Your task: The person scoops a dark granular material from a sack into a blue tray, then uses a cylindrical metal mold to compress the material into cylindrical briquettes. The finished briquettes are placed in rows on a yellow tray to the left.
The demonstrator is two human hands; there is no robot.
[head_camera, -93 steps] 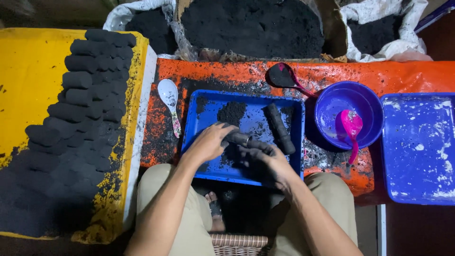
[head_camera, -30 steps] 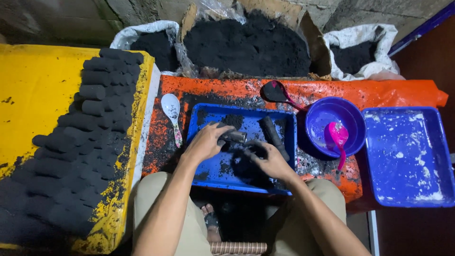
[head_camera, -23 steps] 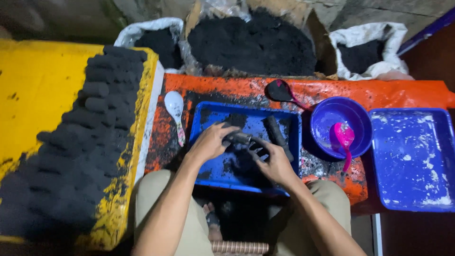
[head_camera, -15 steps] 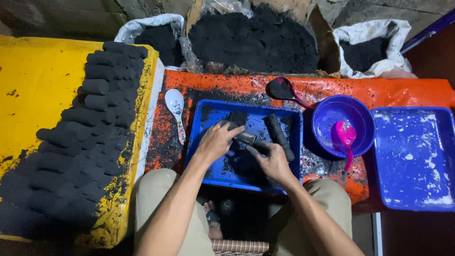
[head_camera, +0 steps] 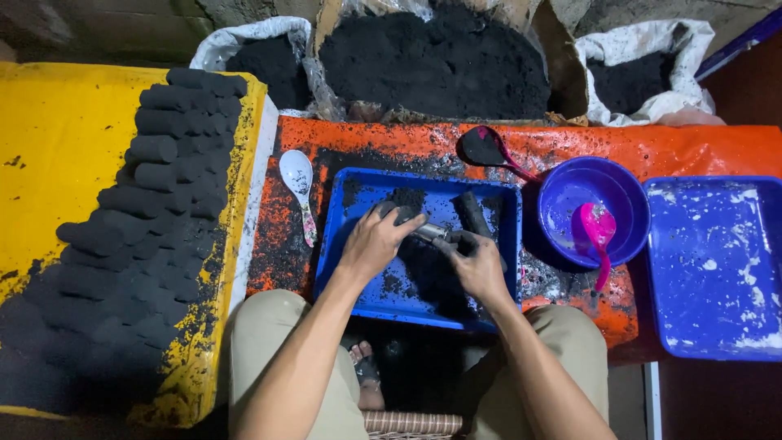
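Your left hand [head_camera: 376, 243] is closed around a short metal tube [head_camera: 429, 231], blackened with powder, which lies level over the middle of the shallow blue plastic tray [head_camera: 353, 292] in front of your knees. Your right hand [head_camera: 479, 265] meets the tube's right end, its sooty fingers [head_camera: 453, 243] pinched together there; whether they grip the tube itself or only the black material at its mouth cannot be told.

Inside the tray, a dark cylindrical briquette [head_camera: 472, 213] lies just right of the tube near the far right corner, and a small heap of loose black powder [head_camera: 405, 198] sits at the far side, just beyond your left hand.

Left of the tray, on the orange plastic sheet [head_camera: 676, 143], lies a white plastic spoon [head_camera: 297, 187]. Beyond the tray's far right corner rests a magenta spoon caked with black powder [head_camera: 487, 147]. Right of the tray stands a round purple plastic bowl [head_camera: 562, 189] with a pink scoop [head_camera: 598, 236] in it, and further right a second blue tray spattered with white [head_camera: 717, 269].

Well left of the tray, rows of black cylindrical briquettes [head_camera: 155, 204] lie on a yellow board [head_camera: 57, 163]. Beyond the tray, behind the orange sheet, stand open sacks of black powder [head_camera: 436, 57].
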